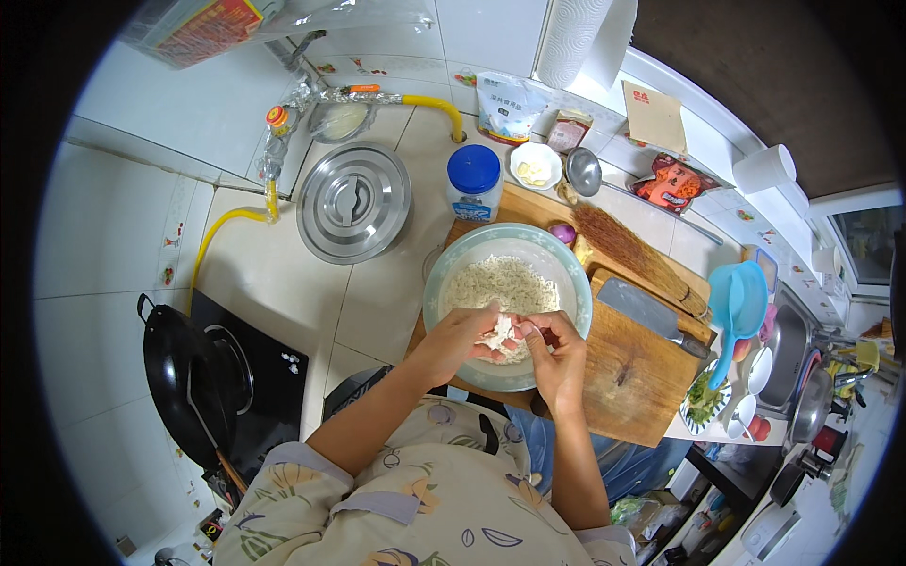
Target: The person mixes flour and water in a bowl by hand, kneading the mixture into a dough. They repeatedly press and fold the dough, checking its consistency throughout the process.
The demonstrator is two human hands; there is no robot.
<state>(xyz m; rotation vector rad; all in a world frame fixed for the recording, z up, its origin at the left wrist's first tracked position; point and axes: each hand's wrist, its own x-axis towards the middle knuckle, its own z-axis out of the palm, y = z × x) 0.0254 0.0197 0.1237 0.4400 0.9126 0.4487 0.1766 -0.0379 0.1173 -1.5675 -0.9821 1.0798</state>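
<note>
A pale green bowl (578,304) with a flower pattern stands on a wooden cutting board (616,375). In it lies a heap of whitish, crumbly floury flakes (495,279). Over the near half of the bowl, my left hand (460,339) is turned partly palm up and holds a white doughy lump (502,336), with bits stuck to the fingers. My right hand (555,350) meets it from the right, its thumb and fingertips pinching at the same white stuff. The bowl's near inside is partly hidden by both hands.
A cleaver (640,308) and a straw brush (633,251) lie right of the bowl. Behind it stands a blue-lidded jar (474,180); a lidded steel pot (354,203) is at the back left. A black wok (187,382) sits on the stove at left, a blue ladle (736,301) at right.
</note>
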